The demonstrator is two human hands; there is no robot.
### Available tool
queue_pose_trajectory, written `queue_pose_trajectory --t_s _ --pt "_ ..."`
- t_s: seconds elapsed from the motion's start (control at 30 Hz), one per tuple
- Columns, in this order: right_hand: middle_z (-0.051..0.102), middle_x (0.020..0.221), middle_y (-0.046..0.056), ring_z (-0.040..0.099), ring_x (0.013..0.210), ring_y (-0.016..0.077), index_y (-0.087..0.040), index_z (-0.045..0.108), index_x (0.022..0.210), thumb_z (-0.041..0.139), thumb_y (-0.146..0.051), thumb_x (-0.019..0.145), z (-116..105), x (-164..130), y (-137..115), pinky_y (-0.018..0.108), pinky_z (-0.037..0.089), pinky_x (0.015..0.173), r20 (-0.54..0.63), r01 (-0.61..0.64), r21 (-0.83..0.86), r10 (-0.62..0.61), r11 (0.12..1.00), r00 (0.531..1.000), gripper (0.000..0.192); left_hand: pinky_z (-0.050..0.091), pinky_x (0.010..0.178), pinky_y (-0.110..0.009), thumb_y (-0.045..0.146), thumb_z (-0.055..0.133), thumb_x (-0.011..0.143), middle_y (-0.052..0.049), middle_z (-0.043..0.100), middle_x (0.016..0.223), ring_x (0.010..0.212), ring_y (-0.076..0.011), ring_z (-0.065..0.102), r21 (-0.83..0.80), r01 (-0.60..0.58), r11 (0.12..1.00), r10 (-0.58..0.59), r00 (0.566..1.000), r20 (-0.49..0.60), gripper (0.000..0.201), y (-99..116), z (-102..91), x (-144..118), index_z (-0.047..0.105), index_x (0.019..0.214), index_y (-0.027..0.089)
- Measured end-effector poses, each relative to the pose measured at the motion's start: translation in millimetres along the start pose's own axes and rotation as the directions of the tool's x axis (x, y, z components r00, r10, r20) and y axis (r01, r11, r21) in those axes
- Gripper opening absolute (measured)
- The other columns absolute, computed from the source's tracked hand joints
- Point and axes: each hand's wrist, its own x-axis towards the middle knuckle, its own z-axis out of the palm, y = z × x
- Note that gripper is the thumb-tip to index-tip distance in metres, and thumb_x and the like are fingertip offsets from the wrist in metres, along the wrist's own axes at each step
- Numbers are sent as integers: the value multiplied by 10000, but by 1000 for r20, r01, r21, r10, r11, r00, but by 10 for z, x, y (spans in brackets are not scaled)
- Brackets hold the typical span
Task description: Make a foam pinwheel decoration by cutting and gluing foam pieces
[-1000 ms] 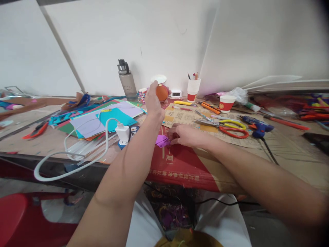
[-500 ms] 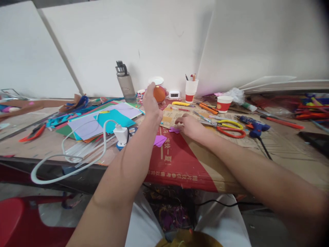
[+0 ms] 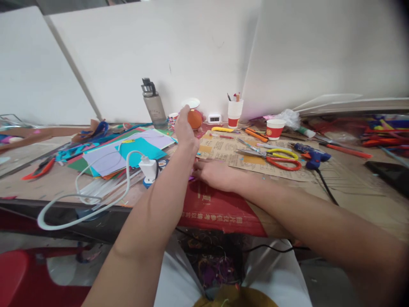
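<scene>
My left hand [image 3: 184, 128] is closed around a round orange object [image 3: 194, 119], held upright near the back of the table. Its exact kind is not clear. My right hand [image 3: 215, 174] is low over the red part of the cardboard [image 3: 220, 213], fingers curled down on purple paper pieces [image 3: 192, 178], which it mostly covers. To its right lie scissors [image 3: 284, 163] with red and yellow handles, on a brown printed sheet [image 3: 220, 147]. Behind the orange object shows a white round disc [image 3: 191, 102].
Coloured paper sheets [image 3: 143, 149], a white charger plug [image 3: 148, 168] with its cable and a grey bottle [image 3: 155, 106] are on the left. Toward the back stand a small clock [image 3: 214, 118], stacked cups [image 3: 235, 115] and a paper cup [image 3: 275, 129]. A blue glue gun [image 3: 315, 157] lies right.
My right hand has moved left and toward me, from one purple piece to over the others. The left hand still holds the orange object. The view has shifted slightly.
</scene>
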Motion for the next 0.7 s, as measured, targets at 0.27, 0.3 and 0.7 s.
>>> queue_pose_trajectory --t_s 0.27,0.3,0.7 --pt "707 1051 160 644 993 235 -92 702 1075 458 -130 974 -44 33 40 305 468 818 3 -196 -70 197 978 980 267 310 408 -210 559 696 774 -20 644 660 639 -152 652 72 -97 993 98 995 -14 333 36 8 6 625 863 247" --pt "709 1056 155 643 995 228 -94 702 1068 454 -137 975 -46 35 64 299 462 832 -23 -224 -22 223 974 974 269 308 410 -211 576 689 777 -21 641 665 631 -147 640 72 -113 991 114 993 -5 353 48 8 11 617 852 239" --pt "683 1112 142 569 1086 267 -126 726 1084 472 -291 992 -131 -38 -63 368 411 958 -9 -193 5 193 981 981 316 300 461 -226 514 581 896 -40 618 737 699 -155 629 88 -172 981 172 985 10 332 77 -4 26 562 844 187"
